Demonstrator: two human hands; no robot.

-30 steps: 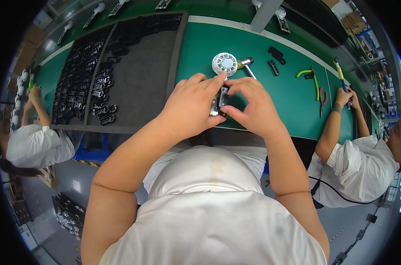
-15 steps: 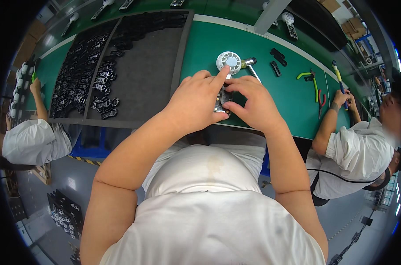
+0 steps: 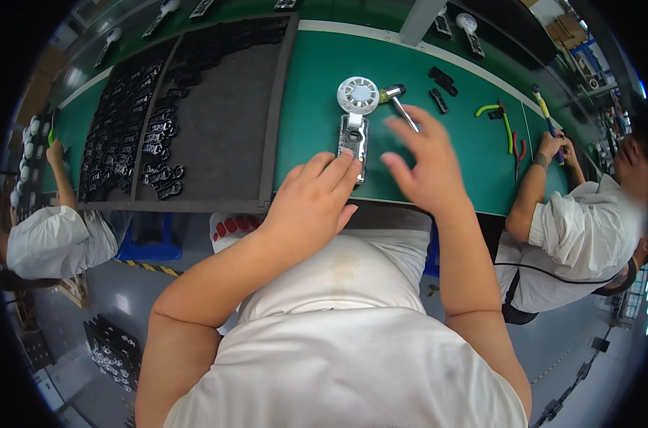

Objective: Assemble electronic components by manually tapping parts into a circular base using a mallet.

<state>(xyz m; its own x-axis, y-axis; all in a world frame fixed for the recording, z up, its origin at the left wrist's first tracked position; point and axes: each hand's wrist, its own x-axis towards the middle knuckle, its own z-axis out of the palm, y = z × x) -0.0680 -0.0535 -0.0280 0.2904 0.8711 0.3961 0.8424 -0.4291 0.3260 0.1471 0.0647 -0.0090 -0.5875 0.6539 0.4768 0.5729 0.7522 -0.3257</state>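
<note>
White-headed fan [image 3: 355,120] partly under left grip [image 3: 307,207], apart from right grip [image 3: 432,170]

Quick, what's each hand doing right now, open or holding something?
Left hand: open, resting on the white fan's handle.
Right hand: open, holding nothing, slightly blurred.

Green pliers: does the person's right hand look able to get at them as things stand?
Probably yes: the right hand looks open and empty, and only green tabletop shows between it and the green pliers, though the fisheye view makes the reach hard to judge.
</note>
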